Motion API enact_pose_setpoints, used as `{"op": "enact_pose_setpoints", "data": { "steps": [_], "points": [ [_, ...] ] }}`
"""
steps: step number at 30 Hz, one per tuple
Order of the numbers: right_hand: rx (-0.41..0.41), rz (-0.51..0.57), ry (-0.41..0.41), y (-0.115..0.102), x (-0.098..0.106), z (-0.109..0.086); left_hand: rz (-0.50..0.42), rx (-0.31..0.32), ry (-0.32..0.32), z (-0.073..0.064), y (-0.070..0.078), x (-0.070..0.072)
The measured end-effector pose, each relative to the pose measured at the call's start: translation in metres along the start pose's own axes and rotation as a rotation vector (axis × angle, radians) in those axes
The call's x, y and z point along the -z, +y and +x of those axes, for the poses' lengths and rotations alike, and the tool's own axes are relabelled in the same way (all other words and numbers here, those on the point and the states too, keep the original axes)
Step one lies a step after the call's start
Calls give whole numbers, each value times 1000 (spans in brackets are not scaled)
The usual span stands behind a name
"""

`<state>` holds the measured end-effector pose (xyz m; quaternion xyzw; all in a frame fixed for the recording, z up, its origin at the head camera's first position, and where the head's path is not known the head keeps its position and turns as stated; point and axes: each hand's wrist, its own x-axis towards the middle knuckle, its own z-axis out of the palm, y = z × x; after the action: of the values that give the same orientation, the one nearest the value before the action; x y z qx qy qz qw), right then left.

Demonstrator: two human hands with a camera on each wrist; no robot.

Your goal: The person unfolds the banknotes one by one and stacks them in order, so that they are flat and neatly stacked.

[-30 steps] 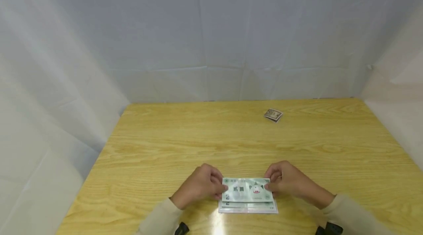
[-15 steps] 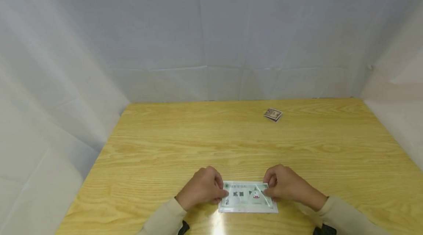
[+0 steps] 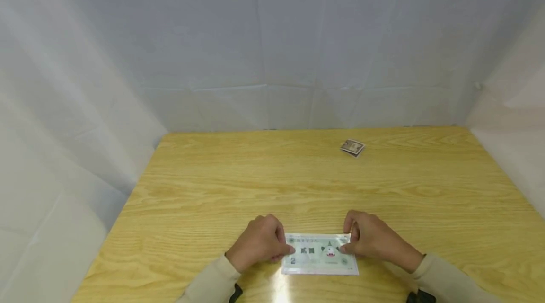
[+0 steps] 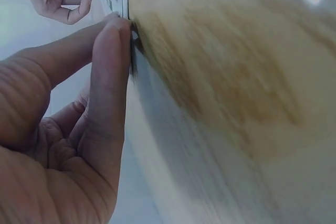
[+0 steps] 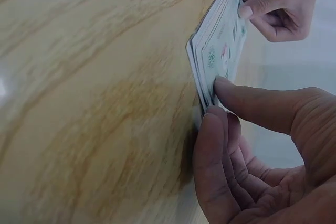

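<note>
A stack of pale green play banknotes (image 3: 315, 258), printed with a 2 and a small cartoon face, lies flat near the front of the table. My left hand (image 3: 260, 242) pinches its left end, thumb on top. At the opposite end my right hand (image 3: 374, 239) pinches the stack between thumb and fingers. Several layered edges of the banknotes (image 5: 215, 40) show in the right wrist view. From the left wrist, my left hand (image 4: 79, 114) has thumb and forefinger together at the edge of the stack, beside the tabletop.
A folded brown banknote (image 3: 352, 147) lies toward the back of the wooden table (image 3: 213, 175), right of the middle. White sheeting (image 3: 272, 47) hangs behind the table and along both sides.
The top green banknote has come down and toward me onto the ones beneath, so their edges now nearly line up. Both hands stayed at its ends. The folded brown banknote has not moved.
</note>
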<state>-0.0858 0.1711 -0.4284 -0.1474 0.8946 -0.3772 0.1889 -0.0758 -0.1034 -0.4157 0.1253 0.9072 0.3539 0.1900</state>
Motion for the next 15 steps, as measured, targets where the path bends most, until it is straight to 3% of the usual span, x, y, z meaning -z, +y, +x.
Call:
{"op": "enact_pose_setpoints", "data": {
  "steps": [4, 8, 15],
  "points": [
    [45, 22, -13, -3, 9, 1, -34, -15, -4, 1, -2, 4],
    [52, 67, 39, -1, 25, 12, -92, -37, 0, 2, -4, 14],
    [-72, 62, 199, 16, 54, 45, -193, -52, 21, 5, -11, 26]
  ]
}}
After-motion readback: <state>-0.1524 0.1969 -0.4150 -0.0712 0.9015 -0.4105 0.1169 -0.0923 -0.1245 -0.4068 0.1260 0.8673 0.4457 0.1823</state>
